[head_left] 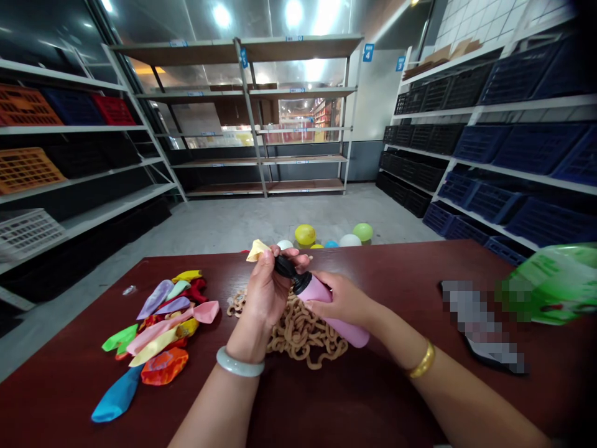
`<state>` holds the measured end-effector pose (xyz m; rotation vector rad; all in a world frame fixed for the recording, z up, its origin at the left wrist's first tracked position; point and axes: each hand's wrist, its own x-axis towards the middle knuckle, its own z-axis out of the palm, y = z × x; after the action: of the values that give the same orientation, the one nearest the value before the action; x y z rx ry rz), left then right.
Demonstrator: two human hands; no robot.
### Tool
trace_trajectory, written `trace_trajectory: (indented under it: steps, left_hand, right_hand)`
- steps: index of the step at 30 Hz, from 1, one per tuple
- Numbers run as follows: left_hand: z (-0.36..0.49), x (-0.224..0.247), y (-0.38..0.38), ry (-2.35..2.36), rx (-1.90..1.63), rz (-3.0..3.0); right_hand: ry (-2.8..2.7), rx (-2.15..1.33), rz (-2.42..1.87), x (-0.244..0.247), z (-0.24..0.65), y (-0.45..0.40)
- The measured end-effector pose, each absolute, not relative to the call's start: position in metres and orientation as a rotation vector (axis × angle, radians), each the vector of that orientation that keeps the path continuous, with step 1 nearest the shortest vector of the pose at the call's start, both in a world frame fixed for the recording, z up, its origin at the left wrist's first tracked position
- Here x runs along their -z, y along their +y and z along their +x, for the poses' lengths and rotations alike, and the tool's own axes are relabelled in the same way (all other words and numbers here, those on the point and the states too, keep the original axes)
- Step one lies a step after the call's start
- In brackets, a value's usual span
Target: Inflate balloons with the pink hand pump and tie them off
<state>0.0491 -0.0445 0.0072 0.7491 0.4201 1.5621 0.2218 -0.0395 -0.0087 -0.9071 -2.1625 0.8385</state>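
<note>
The right hand (344, 300) grips a pink plastic pump (347, 331) above piled tan curled strands (298, 336); the left hand (270, 291) clasps its black nozzle (283, 266) and a pale-yellow balloon (256, 250). Limp multicoloured balloons (156, 333) limit room left of the strands; beyond them runs the dark-red table (410, 267)'s far edge.

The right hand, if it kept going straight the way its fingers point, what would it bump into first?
Probably the left hand, just ahead of the right hand. The pump it holds already reaches there. One picture makes depth hard to judge.
</note>
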Motion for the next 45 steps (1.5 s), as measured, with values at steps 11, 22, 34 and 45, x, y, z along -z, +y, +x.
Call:
trace_trajectory:
  steps: [11,22,34,45]
  left_hand:
    - [0.025,-0.011,-0.026,0.639,-1.959,0.554]
    - [-0.040,-0.025,-0.019,0.587,-2.231,0.388]
    - [0.008,-0.027,-0.030,0.455,-2.048,0.519]
    - [0.011,-0.028,-0.036,0.378,-1.954,0.559]
  right_hand:
    - [-2.319,-0.800,-1.120,0.016,0.211,-0.048]
    - [-2.401,-0.826,-0.993,0.003,0.242,-0.034]
    - [-1.995,-1.069,-0.853,0.015,0.228,-0.035]
    - [-1.843,-1.290,-0.886,0.008,0.220,-0.042]
